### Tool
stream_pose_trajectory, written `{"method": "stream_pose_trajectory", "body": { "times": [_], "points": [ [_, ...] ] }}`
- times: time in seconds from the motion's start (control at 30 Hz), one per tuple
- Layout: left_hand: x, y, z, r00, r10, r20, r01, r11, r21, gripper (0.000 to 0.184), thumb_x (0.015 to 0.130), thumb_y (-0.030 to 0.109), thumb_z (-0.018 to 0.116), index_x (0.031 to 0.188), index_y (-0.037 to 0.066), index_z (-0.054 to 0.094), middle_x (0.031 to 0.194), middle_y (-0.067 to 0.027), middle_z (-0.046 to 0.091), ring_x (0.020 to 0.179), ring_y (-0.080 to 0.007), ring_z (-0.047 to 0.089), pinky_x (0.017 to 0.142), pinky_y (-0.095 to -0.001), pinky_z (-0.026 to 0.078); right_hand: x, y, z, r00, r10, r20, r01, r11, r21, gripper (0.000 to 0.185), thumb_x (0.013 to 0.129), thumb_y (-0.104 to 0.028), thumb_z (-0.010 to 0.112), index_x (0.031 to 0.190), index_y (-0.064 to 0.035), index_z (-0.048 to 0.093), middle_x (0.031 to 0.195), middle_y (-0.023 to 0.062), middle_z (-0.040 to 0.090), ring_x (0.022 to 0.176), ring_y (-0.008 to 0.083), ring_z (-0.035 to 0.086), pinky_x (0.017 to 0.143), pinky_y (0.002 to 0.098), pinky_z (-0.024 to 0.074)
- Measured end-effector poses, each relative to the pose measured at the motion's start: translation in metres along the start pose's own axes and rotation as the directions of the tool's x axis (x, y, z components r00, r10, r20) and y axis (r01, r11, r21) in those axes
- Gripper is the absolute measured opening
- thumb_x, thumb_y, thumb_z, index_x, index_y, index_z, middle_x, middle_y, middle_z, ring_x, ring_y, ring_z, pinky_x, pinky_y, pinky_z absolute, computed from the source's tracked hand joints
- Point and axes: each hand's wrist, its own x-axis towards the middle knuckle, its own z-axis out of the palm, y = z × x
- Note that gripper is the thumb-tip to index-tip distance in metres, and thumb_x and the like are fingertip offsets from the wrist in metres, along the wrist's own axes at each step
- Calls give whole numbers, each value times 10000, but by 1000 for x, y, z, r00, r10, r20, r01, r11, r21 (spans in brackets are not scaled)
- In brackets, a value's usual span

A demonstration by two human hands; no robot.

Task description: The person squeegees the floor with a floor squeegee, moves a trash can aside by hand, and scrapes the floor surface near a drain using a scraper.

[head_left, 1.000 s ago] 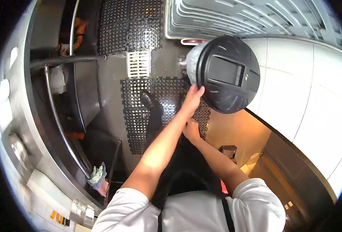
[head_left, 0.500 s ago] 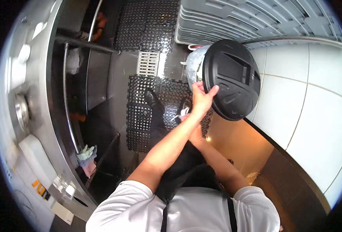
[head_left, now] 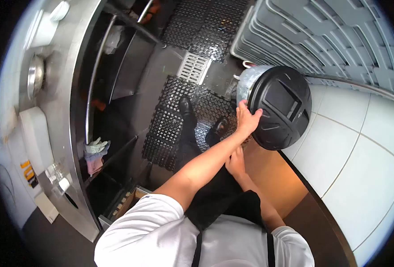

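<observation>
My left hand (head_left: 249, 119) pinches the rim of a round black lid (head_left: 280, 109), with the thumb on its top face. The lid is tilted over a bin lined with a clear plastic bag (head_left: 251, 80), whose left side shows. Below my left wrist is my right hand (head_left: 236, 163), close to my dark trousers. Its fingertips are partly hidden by my left forearm, and nothing can be made out in it.
Stacked grey crates (head_left: 312, 40) stand at the upper right, beside white tiles (head_left: 355, 164). Black rubber mats (head_left: 163, 124) and a floor drain (head_left: 193, 67) lie ahead. On the left is a steel counter (head_left: 63, 129); a cloth (head_left: 95, 155) hangs from its lower rail.
The view has turned, shifting the counter, drain and bin rightward. My left hand still grips the lid, its thumb now on top. A small white item seen near my right hand is out of sight.
</observation>
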Motion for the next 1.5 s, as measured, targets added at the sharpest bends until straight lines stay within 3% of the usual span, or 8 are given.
{"method": "stream_pose_trajectory", "body": {
  "times": [0.27, 0.57, 0.87, 1.03, 1.2, 1.33, 1.43, 1.5],
  "points": [
    [12, -82, -135, 919, 104, -381, 17, 954, 300, 816, 735, 252, 795, 1368, -69, 391, 1239, -300, 554, 1203, -433, 515, 1055, -460, 398, 14, -22, 3, 994, 42, 100, -56, 987, 148, 476, 924, -180, 597, 1350, 5, 489, 1256, 230, 564, 1159, 411, 518, 998, 467, 408],
    [86, -209, -451, 389, -260, -884, 588, 809, 21, 829, 801, 335, 757, 1356, -110, 331, 1287, -351, 492, 1225, -452, 491, 1054, -469, 401, 42, -54, 22, 978, 201, 63, -210, 956, 205, 429, 953, -161, 600, 1334, 12, 508, 1203, 153, 598, 1041, 229, 593, 895, 339, 483],
    [282, -265, -658, 576, 106, -810, 416, 815, 403, 1008, 864, 544, 612, 1435, -178, 202, 1481, -348, 309, 1404, -414, 312, 1174, -404, 256, 140, -109, 153, 986, 147, 76, -162, 950, 267, 280, 900, -82, 654, 1165, 4, 626, 1053, 160, 674, 976, 254, 662, 883, 335, 502],
    [384, -248, -696, 427, 292, -856, 483, 727, 489, 784, 930, 468, 571, 1360, -159, 378, 1387, -341, 436, 1347, -451, 385, 1134, -504, 307, 258, -141, 261, 933, -145, 329, 50, 958, 281, 296, 867, -114, 695, 1138, -11, 635, 1060, 197, 667, 968, 357, 656, 845, 398, 517],
    [426, -221, -732, 569, 85, -818, 681, 509, 527, 584, 948, 446, 524, 1209, -74, 580, 1247, -292, 585, 1185, -422, 570, 983, -477, 474, 353, -88, 346, 835, -364, 414, 317, 931, 179, 228, 850, -158, 706, 1004, 1, 651, 912, 210, 674, 877, 400, 645, 779, 459, 508],
    [424, -260, -777, 689, 334, -643, 528, 377, 761, 445, 977, 298, 471, 1211, -63, 583, 1281, -304, 558, 1203, -442, 545, 1014, -482, 442, 396, -59, 374, 742, -388, 546, 426, 903, 63, 188, 862, -167, 696, 912, 7, 648, 819, 199, 661, 767, 394, 639, 692, 441, 505],
    [299, -221, -629, 442, 719, -537, -110, 637, 763, 501, 1002, 228, 465, 1393, -78, 395, 1454, -249, 425, 1333, -311, 446, 1077, -339, 365, 406, -58, 409, 623, -493, 607, 446, 862, 242, 199, 886, -213, 673, 885, -17, 640, 791, 201, 643, 769, 390, 632, 675, 450, 492],
    [246, -233, -529, 484, 382, -788, -104, 919, 381, 488, 1020, 208, 446, 1423, -56, 366, 1339, -142, 510, 1201, -188, 481, 1042, -325, 356, 408, -58, 434, 532, -502, 682, 374, 862, 343, 268, 933, -285, 622, 936, -18, 643, 819, 200, 650, 816, 374, 645, 713, 429, 499]
  ]
}}
